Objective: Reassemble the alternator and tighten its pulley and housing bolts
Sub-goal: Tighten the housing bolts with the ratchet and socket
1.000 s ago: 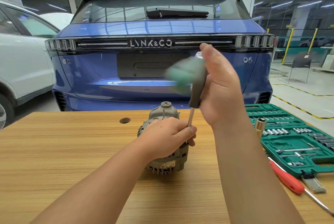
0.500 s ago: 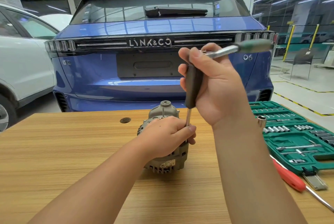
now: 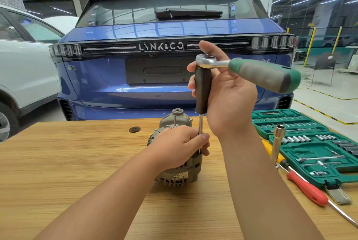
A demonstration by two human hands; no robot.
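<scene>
Left hand (image 3: 179,145) grips the alternator (image 3: 175,172); right hand (image 3: 222,92) clasps the ratchet (image 3: 249,71) extension above; keep it plumb, alternator braced.

Car workshop: blue car (image 3: 170,76) (parked), socket set (image 3: 310,142) on bench (image 3: 67,162)

You see blue car (image 3: 174,76) behind wood table (image 3: 67,162). White car (image 3: 23,76) at left. Red screwdriver (image 3: 308,190) lies beside green tool case (image 3: 317,154).
</scene>
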